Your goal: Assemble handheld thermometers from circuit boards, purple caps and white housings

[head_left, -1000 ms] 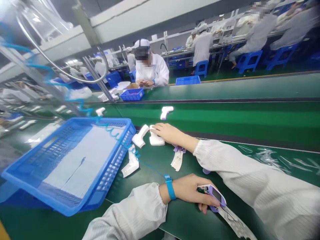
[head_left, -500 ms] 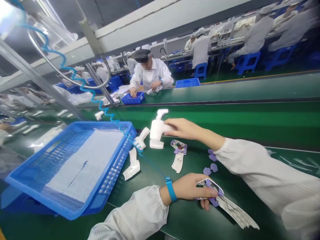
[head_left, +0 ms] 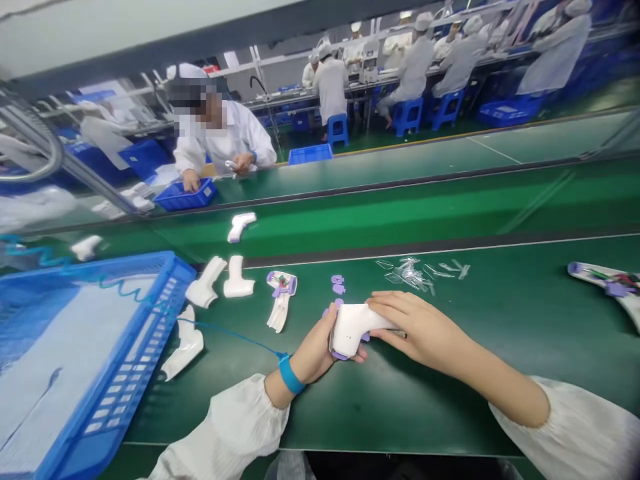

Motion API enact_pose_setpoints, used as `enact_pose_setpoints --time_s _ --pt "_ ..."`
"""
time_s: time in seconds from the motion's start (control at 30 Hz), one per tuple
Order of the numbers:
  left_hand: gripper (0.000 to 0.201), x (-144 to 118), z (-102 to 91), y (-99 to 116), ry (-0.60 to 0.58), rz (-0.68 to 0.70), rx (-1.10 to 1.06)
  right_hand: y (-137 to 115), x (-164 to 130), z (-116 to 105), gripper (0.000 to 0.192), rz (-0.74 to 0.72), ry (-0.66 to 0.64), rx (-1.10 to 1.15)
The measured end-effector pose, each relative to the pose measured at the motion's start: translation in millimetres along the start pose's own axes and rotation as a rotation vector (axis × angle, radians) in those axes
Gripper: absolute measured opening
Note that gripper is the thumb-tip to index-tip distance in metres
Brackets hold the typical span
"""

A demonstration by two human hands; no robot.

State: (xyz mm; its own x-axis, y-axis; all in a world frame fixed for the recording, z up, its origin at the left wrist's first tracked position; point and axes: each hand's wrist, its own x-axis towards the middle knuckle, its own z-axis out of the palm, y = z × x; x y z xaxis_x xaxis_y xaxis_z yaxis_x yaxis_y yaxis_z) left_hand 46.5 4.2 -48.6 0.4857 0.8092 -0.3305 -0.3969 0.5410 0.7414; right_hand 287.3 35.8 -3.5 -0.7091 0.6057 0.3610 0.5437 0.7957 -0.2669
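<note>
Between my two hands is a white, gun-shaped housing that looks like a thermometer gun, its smooth outer face up and purple trim along its edges. My left hand is closed around its wide head end, the thumb along the near side. My right hand grips the handle end, fingers over the top and thumb below. The underside and inside of the housing are hidden. Just beyond, small purple parts lie on the green table. Left of them rests an open half shell with wires and purple pieces inside.
White half shells lie beside a blue basket at left. Clear plastic pieces are scattered beyond my right hand; another wired half lies far right. A closed unit sits on the green belt. A co-worker sits opposite.
My right hand has brought a white half shell back from beyond the table onto the wired half in my left hand. The housing has turned smooth side up. The view has swung right.
</note>
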Motion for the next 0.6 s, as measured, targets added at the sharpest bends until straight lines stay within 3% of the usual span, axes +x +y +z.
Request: enact_pose_setpoints --time_s 0.2,0.33,0.6 --pt "0.086 2 21.1 6 0.030 0.108 0.203 2 -14 9 0.039 -0.029 0.068 -0.093" --pt "0.073 0 15.7 10 0.043 0.108 0.394 12 -18 10 0.048 -0.024 -0.015 -0.066" --pt "0.064 -7 4.6 9 -0.014 0.148 0.435 17 -21 3 0.048 0.126 -0.151 0.247"
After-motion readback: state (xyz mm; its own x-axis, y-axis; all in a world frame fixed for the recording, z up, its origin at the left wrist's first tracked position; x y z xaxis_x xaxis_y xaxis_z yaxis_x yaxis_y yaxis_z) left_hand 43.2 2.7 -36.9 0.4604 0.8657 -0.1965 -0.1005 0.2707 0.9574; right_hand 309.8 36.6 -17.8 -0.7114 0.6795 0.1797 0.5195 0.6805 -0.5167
